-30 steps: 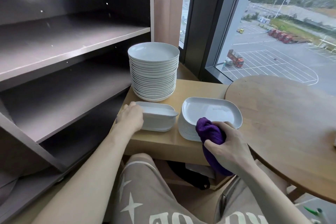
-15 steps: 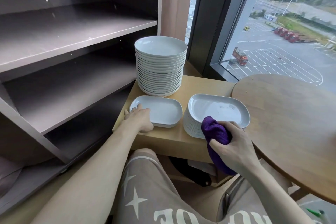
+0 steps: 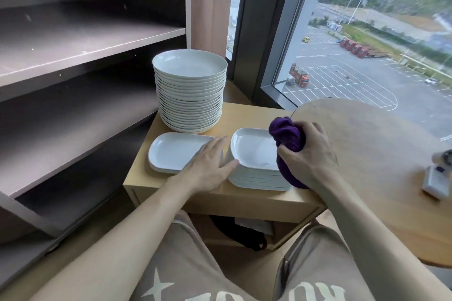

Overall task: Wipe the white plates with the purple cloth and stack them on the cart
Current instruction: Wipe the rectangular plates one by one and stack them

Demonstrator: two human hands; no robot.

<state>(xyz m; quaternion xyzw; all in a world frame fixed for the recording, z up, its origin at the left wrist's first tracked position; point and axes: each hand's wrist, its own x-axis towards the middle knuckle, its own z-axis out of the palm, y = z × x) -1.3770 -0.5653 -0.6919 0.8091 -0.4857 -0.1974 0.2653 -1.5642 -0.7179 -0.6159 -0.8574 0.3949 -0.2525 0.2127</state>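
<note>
Judged early: low wiped pile (image 3: 173,151) on cart (image 3: 244,115) in front of round stack (image 3: 190,90); taller rectangular stack (image 3: 254,154), front-right of it, remains. Left hand (image 3: 210,166) flat, fingers straight, at that stack's rim; right hand (image 3: 310,156) grips purple cloth (image 3: 288,137) above it.

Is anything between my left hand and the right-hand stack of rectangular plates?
Nothing visible: the left hand is at the left edge of the stack of rectangular plates. The right hand grips the purple cloth at its right side.
</note>
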